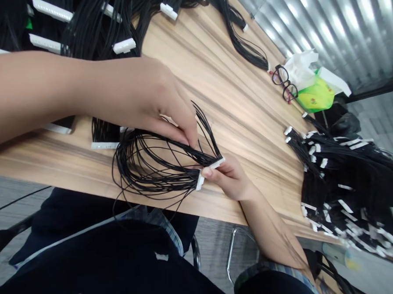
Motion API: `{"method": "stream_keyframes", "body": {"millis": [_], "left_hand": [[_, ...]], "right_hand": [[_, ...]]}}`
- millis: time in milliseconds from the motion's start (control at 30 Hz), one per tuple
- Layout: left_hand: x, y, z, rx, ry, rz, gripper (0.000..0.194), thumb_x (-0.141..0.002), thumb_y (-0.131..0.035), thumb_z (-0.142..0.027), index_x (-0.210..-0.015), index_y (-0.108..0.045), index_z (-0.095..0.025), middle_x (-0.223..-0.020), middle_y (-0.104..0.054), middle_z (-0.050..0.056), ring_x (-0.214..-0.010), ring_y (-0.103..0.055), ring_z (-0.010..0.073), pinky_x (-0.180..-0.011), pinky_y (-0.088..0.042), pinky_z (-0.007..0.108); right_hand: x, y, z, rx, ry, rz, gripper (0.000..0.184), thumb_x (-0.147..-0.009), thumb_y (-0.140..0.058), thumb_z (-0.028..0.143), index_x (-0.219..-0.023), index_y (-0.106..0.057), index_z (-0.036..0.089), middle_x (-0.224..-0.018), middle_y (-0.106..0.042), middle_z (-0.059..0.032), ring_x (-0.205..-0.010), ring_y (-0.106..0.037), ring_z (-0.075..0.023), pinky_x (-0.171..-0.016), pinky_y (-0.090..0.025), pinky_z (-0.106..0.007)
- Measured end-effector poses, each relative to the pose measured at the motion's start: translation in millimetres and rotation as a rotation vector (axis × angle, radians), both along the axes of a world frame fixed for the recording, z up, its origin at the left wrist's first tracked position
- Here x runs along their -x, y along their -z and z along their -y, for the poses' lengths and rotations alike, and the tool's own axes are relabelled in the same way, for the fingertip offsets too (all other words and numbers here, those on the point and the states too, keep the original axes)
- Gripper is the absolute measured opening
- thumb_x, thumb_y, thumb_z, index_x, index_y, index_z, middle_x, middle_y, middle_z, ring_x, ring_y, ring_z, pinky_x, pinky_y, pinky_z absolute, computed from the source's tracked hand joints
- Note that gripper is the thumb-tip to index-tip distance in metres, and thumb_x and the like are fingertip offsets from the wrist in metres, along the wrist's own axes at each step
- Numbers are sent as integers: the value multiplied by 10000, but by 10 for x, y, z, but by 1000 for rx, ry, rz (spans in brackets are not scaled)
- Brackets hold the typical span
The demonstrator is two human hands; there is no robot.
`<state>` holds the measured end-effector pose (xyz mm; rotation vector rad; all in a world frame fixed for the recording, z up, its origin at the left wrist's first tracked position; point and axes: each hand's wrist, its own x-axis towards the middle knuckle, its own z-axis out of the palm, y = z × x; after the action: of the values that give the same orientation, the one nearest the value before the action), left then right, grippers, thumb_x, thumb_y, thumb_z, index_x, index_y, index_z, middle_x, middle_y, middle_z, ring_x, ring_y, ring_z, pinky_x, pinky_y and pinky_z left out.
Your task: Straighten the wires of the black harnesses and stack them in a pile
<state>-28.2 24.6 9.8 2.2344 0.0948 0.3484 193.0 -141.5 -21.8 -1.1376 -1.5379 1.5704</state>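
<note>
- Head view: a looped bundle of black wires (159, 182) is held over the near edge of the desk (259, 148), in front of the person; a few loose strands dangle past that edge
- Left hand (150, 92): it reaches in from the left, above the loop; its thumb and finger are pinched together on the upper wires, near the plugs
- Right hand (231, 180): it comes up from the lower right; its thumb and fingers are clamped on the wire ends, at a lower white plug (199, 180) and an upper white plug (217, 163), set close together at an angle
- Far left: a heap of wires (91, 27) with white plugs lies beyond the left forearm; a separate bunch (240, 46) trails along the far edge
- Right: a large pile of wires (349, 174) with many white ends lies at the right of the desk
- Far edge: glasses (285, 84) sit beside a white bag (300, 67) and a green packet (315, 93); a ridged metal wall (324, 17) stands behind
</note>
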Motion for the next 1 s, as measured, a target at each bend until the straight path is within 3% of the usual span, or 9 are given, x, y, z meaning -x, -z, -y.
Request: {"method": "stream_keyframes", "body": {"millis": [100,233,433,567,667,733,900,1000], "left_hand": [[-37,18,20,134,29,1,420,-964,-583,-701,-961,-832,-363,-959,-800,-41,-828,-675,129,-869,-559,381],[-86,89,23,138,103,8,402,-1007,-577,-623,-1005,-829,-310,-1005,-809,-11,-829,-672,117,-822,-588,319],[-122,175,23,174,73,16,179,-971,-675,-397,-1036,-819,-313,-980,-806,-19,-839,-651,119,-801,-577,313],[-126,180,41,132,17,4,249,-988,-647,-456,-1075,-804,-284,-967,-790,0,-725,-561,89,-680,-500,268],[-119,144,79,103,-73,-59,426,-1036,-576,-569,-1120,-772,-200,-748,-702,-14,-608,-417,24,-613,-365,207],[-113,119,103,105,-107,-96,506,-1049,-528,-623,-1119,-765,-181,-660,-631,-35,-601,-406,15,-632,-354,207],[-117,123,134,-20,-153,-13,397,-1007,-563,-647,-1056,-805,-336,-729,-715,-28,-621,-470,85,-668,-392,276],[-127,130,151,32,-214,-2,310,-1002,-587,-579,-1037,-810,-367,-743,-743,-48,-646,-523,100,-785,-465,306]], "right_hand": [[-7,15,1,26,7,-21,347,-946,-692,509,-739,-779,245,-678,-771,11,-640,-719,-129,-644,-622,-253],[-15,41,15,29,31,-24,383,-976,-645,523,-755,-777,240,-683,-762,9,-646,-714,-133,-651,-617,-259],[36,21,5,54,86,-4,416,-947,-663,577,-731,-750,232,-691,-746,12,-658,-692,-130,-650,-607,-261],[65,10,-1,67,115,-51,396,-962,-652,556,-747,-743,237,-672,-729,24,-641,-673,-116,-657,-607,-254],[69,1,-1,95,108,-48,415,-957,-648,578,-741,-740,235,-672,-728,22,-646,-676,-118,-668,-616,-261],[70,-7,-2,109,105,-33,427,-947,-653,593,-736,-739,231,-674,-728,19,-646,-674,-117,-662,-616,-260],[77,-24,-13,124,118,-29,434,-935,-665,603,-721,-728,229,-677,-727,18,-653,-681,-119,-660,-621,-260],[76,-36,-16,138,99,-28,433,-946,-657,589,-718,-728,228,-673,-733,18,-649,-686,-118,-674,-624,-262]]}}
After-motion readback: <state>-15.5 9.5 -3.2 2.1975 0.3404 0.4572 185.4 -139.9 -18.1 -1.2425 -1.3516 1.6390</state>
